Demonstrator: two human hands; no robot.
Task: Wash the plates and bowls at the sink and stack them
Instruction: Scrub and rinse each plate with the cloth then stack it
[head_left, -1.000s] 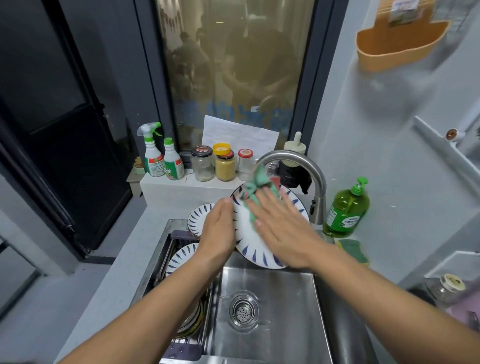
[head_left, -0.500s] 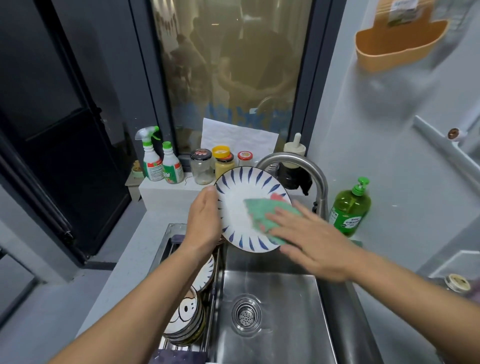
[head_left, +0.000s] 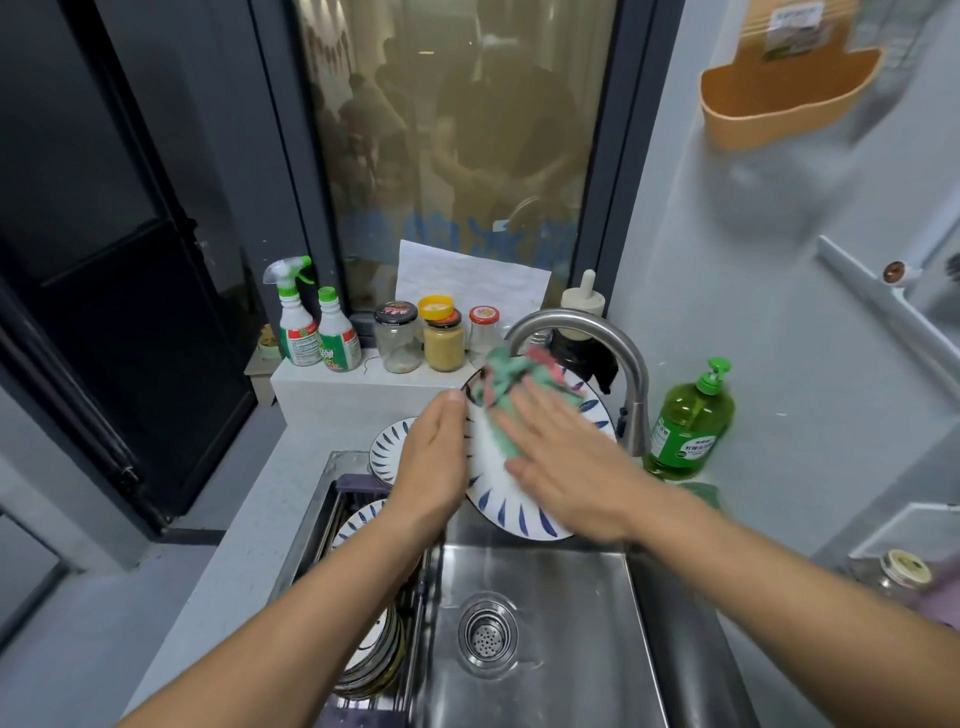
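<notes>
A white plate with blue dashes round its rim (head_left: 511, 506) is tilted up over the back of the steel sink (head_left: 566, 644). My left hand (head_left: 431, 462) grips the plate's left edge. My right hand (head_left: 566, 467) lies flat with straight fingers on a green and pink cloth (head_left: 506, 382), pressing it against the plate's face. A second blue-dashed plate (head_left: 387, 447) lies on the counter behind my left hand. More plates and bowls (head_left: 371, 654) are stacked in a rack on the sink's left side, partly hidden by my left arm.
The curved steel tap (head_left: 631, 374) arches over the plate. A green soap bottle (head_left: 688, 426) stands right of the tap. Spray bottles (head_left: 298, 322) and jars (head_left: 441, 338) line the ledge behind. A green sponge (head_left: 701, 491) lies by the soap. The drain (head_left: 487, 634) sits mid-basin.
The plate has dropped and tilted back toward the tap. My right hand has slid the cloth from the plate's middle right up to its top edge.
</notes>
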